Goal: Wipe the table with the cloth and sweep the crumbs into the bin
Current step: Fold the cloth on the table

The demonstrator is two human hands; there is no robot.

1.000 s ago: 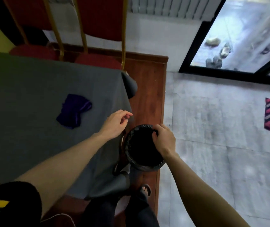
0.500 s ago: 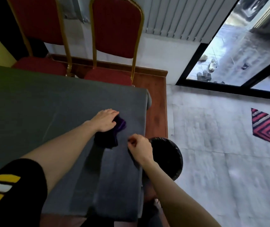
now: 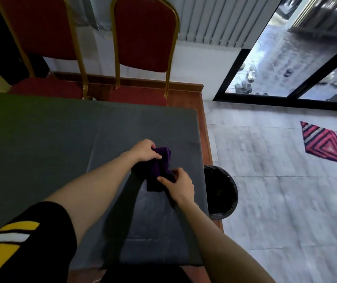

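Both hands hold the purple cloth (image 3: 159,170): the left hand (image 3: 146,150) has its fingers curled over the cloth's far, upper end, and the right hand (image 3: 178,185) pinches its near, lower end between thumb and curled fingers, so the fabric runs bunched and creased between the two grips. The cloth lies on or just above the grey-covered table (image 3: 40,139), near the table's right edge and about midway along that edge; whether it is pressed flat on the covering or lifted a little cannot be told. Both bare forearms reach in from the bottom of the view and cast dark shadows across the covering in front of the person. A black sleeve with yellow and white stripes (image 3: 10,246) shows at the lower left. Just beside the table's right edge, on the floor, stands the round black bin (image 3: 222,193), lined with a dark bag, its left part hidden under the table edge. Crumbs are too small to make out on the covering. Beyond the table's far edge stand two red chairs with gold frames (image 3: 145,37), and further right on the pale tiled floor lies a red striped mat (image 3: 331,146)
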